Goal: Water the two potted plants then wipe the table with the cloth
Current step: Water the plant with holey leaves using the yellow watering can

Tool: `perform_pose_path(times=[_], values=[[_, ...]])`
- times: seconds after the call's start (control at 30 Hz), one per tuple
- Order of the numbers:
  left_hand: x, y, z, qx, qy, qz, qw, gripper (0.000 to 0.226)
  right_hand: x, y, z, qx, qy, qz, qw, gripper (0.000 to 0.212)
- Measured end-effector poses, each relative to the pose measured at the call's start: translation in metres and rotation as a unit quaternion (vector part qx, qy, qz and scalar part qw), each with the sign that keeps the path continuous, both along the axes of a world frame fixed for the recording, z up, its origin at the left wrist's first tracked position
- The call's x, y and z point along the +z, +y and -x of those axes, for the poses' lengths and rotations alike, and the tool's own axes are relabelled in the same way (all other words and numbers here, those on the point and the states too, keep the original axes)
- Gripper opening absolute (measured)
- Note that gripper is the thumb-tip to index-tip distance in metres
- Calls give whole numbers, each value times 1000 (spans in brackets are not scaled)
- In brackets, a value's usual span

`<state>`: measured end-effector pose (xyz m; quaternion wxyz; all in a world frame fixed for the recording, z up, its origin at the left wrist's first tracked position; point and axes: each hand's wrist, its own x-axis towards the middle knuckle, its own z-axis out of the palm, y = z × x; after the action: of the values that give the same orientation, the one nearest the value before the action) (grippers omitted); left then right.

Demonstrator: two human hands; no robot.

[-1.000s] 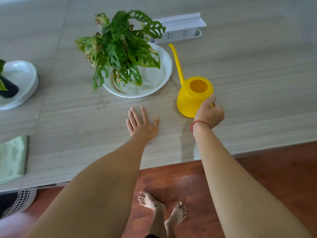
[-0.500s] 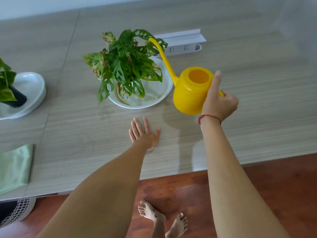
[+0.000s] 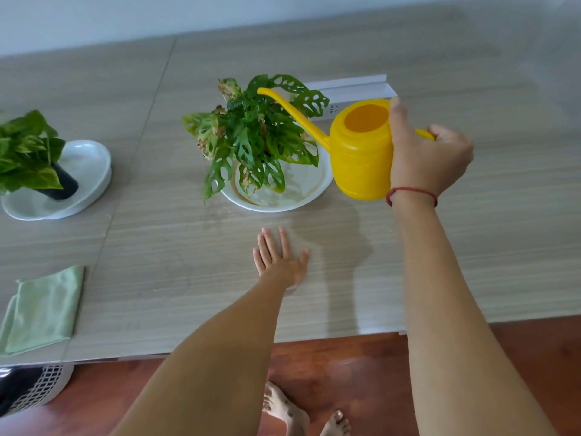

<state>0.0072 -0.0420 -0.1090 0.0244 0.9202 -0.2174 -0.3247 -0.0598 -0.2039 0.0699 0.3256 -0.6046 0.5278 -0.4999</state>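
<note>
Right hand [image 3: 423, 158] closed around yellow watering can [image 3: 361, 158] handle, thumb along rim, spout over holed-leaf plant [image 3: 254, 140]; left hand [image 3: 279, 259] flat, fingers spread, near plant's dish [image 3: 301, 196].

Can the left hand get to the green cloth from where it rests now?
Probably yes. The left hand lies flat and empty on the table, and the green cloth sits near the front edge to its left, with only bare tabletop between them. Both plants stand farther back, out of that path.

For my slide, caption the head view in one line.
Right hand tips a yellow watering can over the middle plant; left hand lies flat on the table.
</note>
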Motion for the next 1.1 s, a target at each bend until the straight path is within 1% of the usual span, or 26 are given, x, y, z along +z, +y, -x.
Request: perform_pose_path(times=[0.13, 0.4, 0.63, 0.97, 1.1], values=[[3, 1, 0, -3, 7, -1, 1000, 79, 12, 1, -4, 8, 14, 16, 1000, 71], [6, 0, -2, -4, 26, -7, 1000, 78, 31, 0, -13, 11, 79, 57, 995, 71], [4, 1, -2, 2, 22, 10, 1000, 78, 45, -3, -15, 6, 73, 75, 994, 70], [1, 0, -3, 5, 21, 8, 1000, 78, 48, -4, -13, -6, 96, 81, 992, 69], [2, 0, -2, 2, 21, 0, 1000, 78, 53, -5, -11, -6, 83, 82, 993, 70]])
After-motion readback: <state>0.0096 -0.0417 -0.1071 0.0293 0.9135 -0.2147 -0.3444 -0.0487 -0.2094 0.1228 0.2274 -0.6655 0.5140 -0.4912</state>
